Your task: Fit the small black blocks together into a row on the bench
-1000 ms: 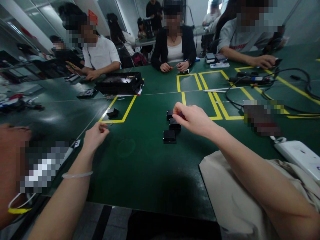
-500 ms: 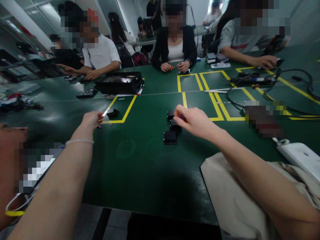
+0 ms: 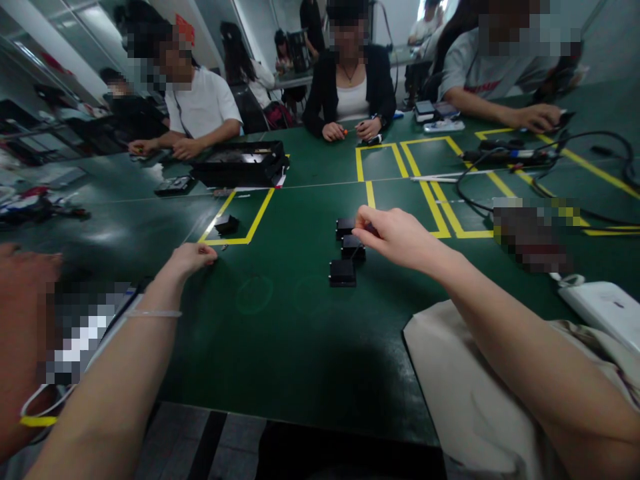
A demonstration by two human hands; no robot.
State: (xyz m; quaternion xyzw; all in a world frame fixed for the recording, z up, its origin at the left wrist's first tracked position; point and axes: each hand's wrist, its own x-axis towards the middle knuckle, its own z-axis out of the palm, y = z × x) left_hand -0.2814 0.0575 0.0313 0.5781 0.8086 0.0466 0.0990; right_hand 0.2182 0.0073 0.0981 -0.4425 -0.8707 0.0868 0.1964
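My left hand (image 3: 193,259) is low over the green table, its fingers closed in a pinch; what they hold, if anything, is hidden. Just beyond it lies a small black block (image 3: 227,225) within a yellow taped outline, with a tiny metal piece (image 3: 225,247) nearby. My right hand (image 3: 395,230) is closed around a thin dark tool (image 3: 357,251), mostly covered by the fingers. Its shaft slants down among a cluster of small black boxes. The nearest black box (image 3: 343,271) lies in front, another black box (image 3: 353,247) under the fingertips, and a third black box (image 3: 345,227) behind.
A large black tray (image 3: 237,167) stands farther back on the left. Yellow tape (image 3: 440,223) marks rectangles on the table. Black cables (image 3: 545,150) and a white power bank (image 3: 603,307) lie right, near a beige cloth (image 3: 450,373). Co-workers sit across; another person's arm (image 3: 23,333) is at far left.
My left hand has come nearer to me and slightly right, away from the small black block. The right hand stays over the black boxes, with the thin shaft now showing.
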